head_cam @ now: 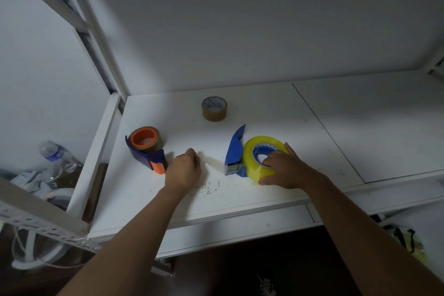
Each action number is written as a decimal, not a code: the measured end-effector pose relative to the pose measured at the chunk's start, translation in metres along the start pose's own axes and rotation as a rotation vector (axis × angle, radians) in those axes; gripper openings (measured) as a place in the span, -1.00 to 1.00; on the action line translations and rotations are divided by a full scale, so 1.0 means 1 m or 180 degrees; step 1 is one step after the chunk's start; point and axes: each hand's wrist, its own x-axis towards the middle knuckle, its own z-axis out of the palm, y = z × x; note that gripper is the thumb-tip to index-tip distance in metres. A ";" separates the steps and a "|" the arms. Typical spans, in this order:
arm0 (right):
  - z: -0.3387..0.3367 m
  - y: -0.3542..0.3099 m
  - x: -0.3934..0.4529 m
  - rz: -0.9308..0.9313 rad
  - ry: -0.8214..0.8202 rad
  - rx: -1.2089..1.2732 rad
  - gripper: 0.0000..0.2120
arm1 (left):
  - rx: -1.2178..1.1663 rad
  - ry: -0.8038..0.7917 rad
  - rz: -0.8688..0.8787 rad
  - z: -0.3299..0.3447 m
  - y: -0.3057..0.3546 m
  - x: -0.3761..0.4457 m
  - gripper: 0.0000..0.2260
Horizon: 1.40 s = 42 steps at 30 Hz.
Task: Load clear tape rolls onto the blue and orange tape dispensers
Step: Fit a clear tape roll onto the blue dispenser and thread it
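Yellow-tinted clear tape roll (260,160) was sitting on the hub of the blue dispenser (236,153), and the right hand (283,170) had its fingers curled over the roll's rim and into the core, thumb on the near edge. My guess is that grip was there to pin the roll and dispenser flat so nothing slid around on the desk (240,199).

Left hand (183,169) was between the two dispensers, fingers bunched together like a pinch. I think it was pulling the loose end of the tape out toward the left, since there was a faint glossy strip running from the blue dispenser's mouth to that hand, but it was too see-through to be sure.

Over on the left, the blue and orange dispenser (147,149) already had a brownish roll around its orange hub, so that one looked loaded. A spare brown tape roll (214,108) stood farther back, well apart from everything. Threading the end was probably what remained on the blue one.
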 end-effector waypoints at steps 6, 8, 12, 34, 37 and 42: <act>0.001 -0.010 -0.002 0.0017 -0.0034 -0.0127 -0.51 | -0.0198 -0.0125 0.0153 0.002 0.002 0.009 -0.85; 0.004 -0.014 -0.004 0.0044 0.0091 0.0092 -0.54 | -0.0132 -0.0109 0.0119 0.000 0.004 0.010 -0.85; 0.012 -0.016 -0.008 0.0132 0.0342 0.0316 -0.52 | -0.0033 0.0021 -0.0020 -0.003 0.004 0.011 -0.85; -0.007 -0.024 0.006 0.0200 0.1194 0.0724 -0.60 | -0.0244 -0.0130 0.0520 -0.001 0.003 0.034 -0.86; -0.007 -0.035 0.027 0.0550 0.1768 0.0747 -0.69 | -0.0234 -0.0119 0.0547 0.000 0.001 0.035 -0.86; -0.006 -0.053 0.063 0.0734 0.0868 0.0763 -0.44 | -0.0255 -0.0101 0.0609 -0.002 0.000 0.032 -0.87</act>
